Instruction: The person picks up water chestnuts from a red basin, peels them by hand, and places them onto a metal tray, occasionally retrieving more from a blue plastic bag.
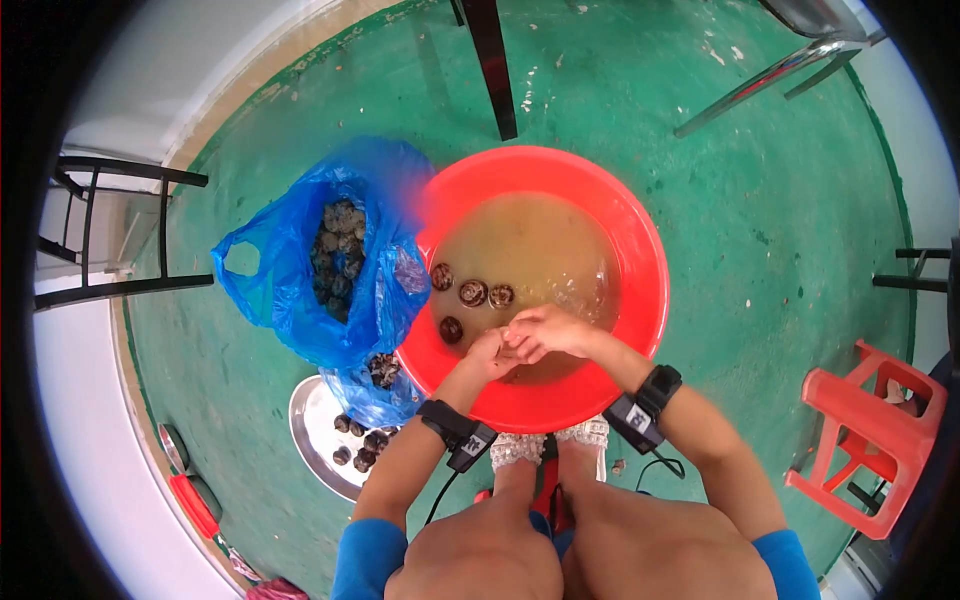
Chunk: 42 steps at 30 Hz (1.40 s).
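My left hand (492, 352) and my right hand (545, 332) meet over the near side of a red basin (640, 270) of cloudy brownish water. The right fingers are curled against the left hand, whose palm is partly turned up. Anything between them is hidden or too small to make out. Several round, dark brown snail-like shells (473, 293) with pale markings lie in the water, left of and beyond my hands. A dark strap with a cabled box sits on each forearm.
Left of the basin, a blue plastic bag (285, 290) holds dark round pieces. Below it, a metal tray (312, 440) carries several dark shells. A red stool (880, 430) stands at right; dark furniture legs (490, 70) rise beyond the basin. The floor (740, 230) is green.
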Available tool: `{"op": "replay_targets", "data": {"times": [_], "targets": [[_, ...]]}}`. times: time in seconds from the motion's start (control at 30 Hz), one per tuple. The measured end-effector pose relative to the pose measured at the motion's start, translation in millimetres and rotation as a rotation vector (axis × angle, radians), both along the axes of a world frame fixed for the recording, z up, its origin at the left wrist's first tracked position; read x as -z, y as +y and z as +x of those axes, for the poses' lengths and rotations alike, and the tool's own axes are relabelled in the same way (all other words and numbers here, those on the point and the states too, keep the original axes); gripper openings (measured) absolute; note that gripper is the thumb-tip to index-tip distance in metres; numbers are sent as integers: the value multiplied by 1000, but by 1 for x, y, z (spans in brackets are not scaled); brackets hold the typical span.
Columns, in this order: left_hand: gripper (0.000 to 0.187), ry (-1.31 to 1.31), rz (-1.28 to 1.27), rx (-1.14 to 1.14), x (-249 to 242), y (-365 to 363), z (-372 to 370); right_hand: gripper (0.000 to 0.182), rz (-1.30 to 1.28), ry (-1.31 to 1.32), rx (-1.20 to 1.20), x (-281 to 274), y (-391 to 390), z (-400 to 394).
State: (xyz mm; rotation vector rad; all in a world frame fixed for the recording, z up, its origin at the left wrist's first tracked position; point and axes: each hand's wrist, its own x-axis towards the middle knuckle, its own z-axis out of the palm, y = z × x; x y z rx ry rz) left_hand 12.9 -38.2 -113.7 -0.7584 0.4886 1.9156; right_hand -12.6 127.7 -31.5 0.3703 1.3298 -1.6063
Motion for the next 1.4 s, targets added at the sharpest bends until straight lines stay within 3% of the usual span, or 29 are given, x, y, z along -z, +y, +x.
{"op": "replay_targets", "data": {"times": [0.03,0.07,0.13,0.17,0.23,0.3,0.37,0.47,0.6,0.8,0.9,0.97,1.07,1.2,1.27,1.33,1.4], "targets": [[12,57,-89,3,-12,7,1,17,68,160,-54,-7,-4,2],[12,57,-89,5,-23,14,-1,17,68,160,-52,-11,-3,3],[22,-83,-263,-84,-40,24,-9,24,581,809,-124,-18,2,4],[22,-83,-263,-86,-45,25,-11,34,562,933,-183,-22,9,6],[36,45,-57,-77,-56,25,-15,37,484,918,-181,-24,15,10],[40,109,-71,10,-71,24,-20,39,408,899,-176,-25,18,12],[44,174,-84,99,-85,26,-23,43,511,1128,-131,-25,20,13],[51,255,-140,149,-99,28,-25,44,469,980,-219,-53,23,6],[53,288,-159,118,-118,33,-26,40,427,952,-157,-52,24,7],[53,347,-153,143,-120,34,-23,31,631,977,-103,-46,19,12],[51,402,-226,174,-121,33,-24,27,468,871,8,-43,18,13],[50,447,-271,202,-123,34,-24,35,315,615,185,-51,17,13],[48,471,-274,204,-128,36,-24,32,283,503,183,-24,24,13],[44,488,-464,219,-133,42,-21,35,225,757,239,-48,19,14],[42,495,-520,203,-134,42,-21,42,437,1250,12,-41,17,15],[41,467,-443,162,-137,39,-22,37,371,1180,75,-43,16,14],[39,433,-361,161,-138,36,-24,32,259,833,185,-51,17,11]]}}
